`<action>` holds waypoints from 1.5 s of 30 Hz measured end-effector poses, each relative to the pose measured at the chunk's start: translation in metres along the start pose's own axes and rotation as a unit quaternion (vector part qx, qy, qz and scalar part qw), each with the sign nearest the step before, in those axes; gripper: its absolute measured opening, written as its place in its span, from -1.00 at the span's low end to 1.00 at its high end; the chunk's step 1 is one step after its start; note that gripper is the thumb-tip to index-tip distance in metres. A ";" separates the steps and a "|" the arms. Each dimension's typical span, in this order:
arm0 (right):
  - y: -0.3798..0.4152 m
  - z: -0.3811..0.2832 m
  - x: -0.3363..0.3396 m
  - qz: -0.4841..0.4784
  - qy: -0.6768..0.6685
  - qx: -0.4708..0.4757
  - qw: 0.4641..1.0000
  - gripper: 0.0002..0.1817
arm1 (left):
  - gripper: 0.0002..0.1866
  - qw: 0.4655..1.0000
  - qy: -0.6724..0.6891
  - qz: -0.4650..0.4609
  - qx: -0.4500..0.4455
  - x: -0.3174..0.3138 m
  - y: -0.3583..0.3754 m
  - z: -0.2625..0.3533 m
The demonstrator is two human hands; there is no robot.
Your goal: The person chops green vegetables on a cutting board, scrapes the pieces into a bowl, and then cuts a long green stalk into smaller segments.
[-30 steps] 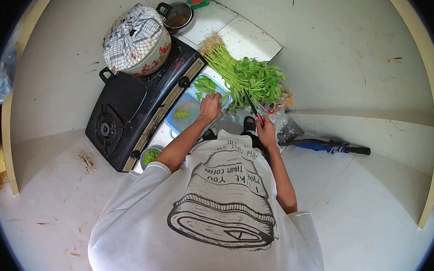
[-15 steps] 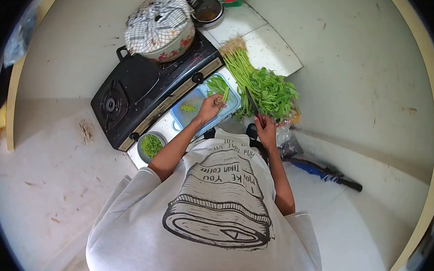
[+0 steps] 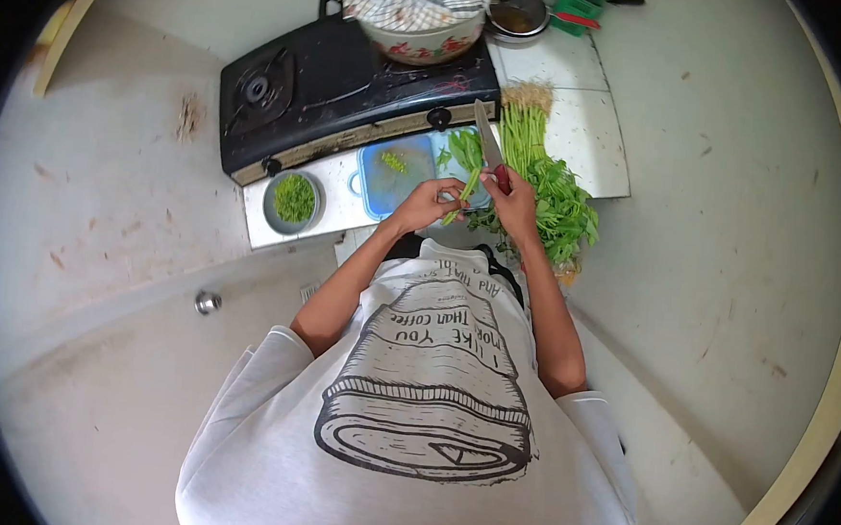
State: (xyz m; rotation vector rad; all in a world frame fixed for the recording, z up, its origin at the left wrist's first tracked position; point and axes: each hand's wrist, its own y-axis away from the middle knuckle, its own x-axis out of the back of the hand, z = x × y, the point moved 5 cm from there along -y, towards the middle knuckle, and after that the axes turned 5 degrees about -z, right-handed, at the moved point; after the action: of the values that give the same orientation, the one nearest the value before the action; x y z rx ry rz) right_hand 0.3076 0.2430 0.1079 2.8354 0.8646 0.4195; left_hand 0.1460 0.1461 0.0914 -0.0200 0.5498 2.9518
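In my left hand (image 3: 430, 203) I pinch a few leafy green stalks (image 3: 465, 152), their leaves pointing away from me over the blue cutting board (image 3: 375, 183). My right hand (image 3: 513, 209) is closed around the dark red handle of a knife (image 3: 487, 137), its blade pointing up toward the stove. The fingers of both hands are close together at the stalks. A small heap of chopped green pieces (image 3: 394, 162) lies on the board. Right of my right hand rests a large bunch of leafy greens (image 3: 561, 199), roots toward the back.
A grey bowl (image 3: 271, 217) of chopped greens stands on the white tiled counter (image 3: 334, 182) at the left. Behind the board is a black gas stove (image 3: 325, 83) bearing a cloth-covered floral pot (image 3: 419, 46). A small pan (image 3: 519, 14) and green basket (image 3: 579, 3) sit at the back.
My view has turned, shifting the counter. My right hand has come from over the leafy bunch to beside my left, bringing the knife near the stalks. The stalks remain in my left hand.
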 end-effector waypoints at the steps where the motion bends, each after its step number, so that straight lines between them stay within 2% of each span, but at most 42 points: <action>1: -0.003 -0.006 -0.003 -0.020 -0.009 0.002 1.000 -0.76 | -0.65 1.000 -0.004 0.014 0.004 -0.003 0.005 0.001; 7: -0.001 -0.005 -0.023 -0.120 -0.023 -0.004 0.993 -0.74 | -0.61 0.994 0.029 0.106 0.006 -0.022 0.040 -0.004; 12: 0.005 0.002 -0.038 -0.195 -0.043 -0.017 0.980 -0.75 | -0.63 0.990 0.057 0.130 0.023 -0.031 0.064 -0.025; 18: 0.000 0.009 -0.052 -0.250 -0.038 -0.031 0.967 -0.78 | -0.66 0.991 -0.005 0.130 0.028 -0.020 0.074 -0.031; 21: -0.006 0.003 -0.062 -0.251 -0.046 -0.029 0.967 -0.78 | -0.70 0.972 0.193 0.136 0.010 -0.009 0.066 -0.037; 24: -0.014 0.001 -0.071 -0.239 -0.063 -0.016 0.969 -0.76 | -0.70 0.944 0.304 0.126 0.007 0.012 0.058 -0.044; 25: -0.018 0.002 -0.074 -0.237 -0.061 -0.017 0.969 -0.76 | -0.73 0.952 0.286 0.109 -0.011 0.020 0.056 -0.046; 28: -0.026 -0.007 -0.085 -0.232 -0.049 -0.016 0.971 -0.76 | -0.73 0.935 0.344 0.075 0.027 0.037 0.057 -0.051; 31: -0.032 -0.008 -0.103 -0.252 -0.053 -0.021 0.966 -0.75 | -0.76 0.935 0.354 0.024 0.016 0.052 0.066 -0.048; 34: -0.038 0.000 -0.123 -0.265 -0.056 -0.026 0.962 -0.74 | -0.80 0.941 0.337 0.020 0.029 0.073 0.069 -0.066; 37: -0.041 0.001 -0.143 -0.246 -0.050 -0.025 0.968 -0.74 | -0.82 0.966 0.245 0.069 0.044 0.100 0.075 -0.083; 41: -0.045 0.016 -0.159 -0.210 0.001 -0.038 0.977 -0.74 | -0.76 0.974 0.049 0.221 -0.010 0.141 0.073 -0.130; 44: -0.042 0.042 -0.163 -0.224 0.073 -0.090 0.968 -0.68 | -0.77 0.956 -0.090 0.276 0.032 0.157 0.083 -0.120; 45: -0.039 0.047 -0.165 -0.218 0.102 -0.081 0.967 -0.65 | -0.77 0.947 -0.137 0.290 0.013 0.160 0.082 -0.121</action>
State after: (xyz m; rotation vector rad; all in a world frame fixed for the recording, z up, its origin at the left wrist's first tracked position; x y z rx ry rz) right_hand 0.1705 0.1794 0.0180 2.3875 1.3832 0.6865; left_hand -0.0257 0.0481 0.0016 0.6539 0.6423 3.4103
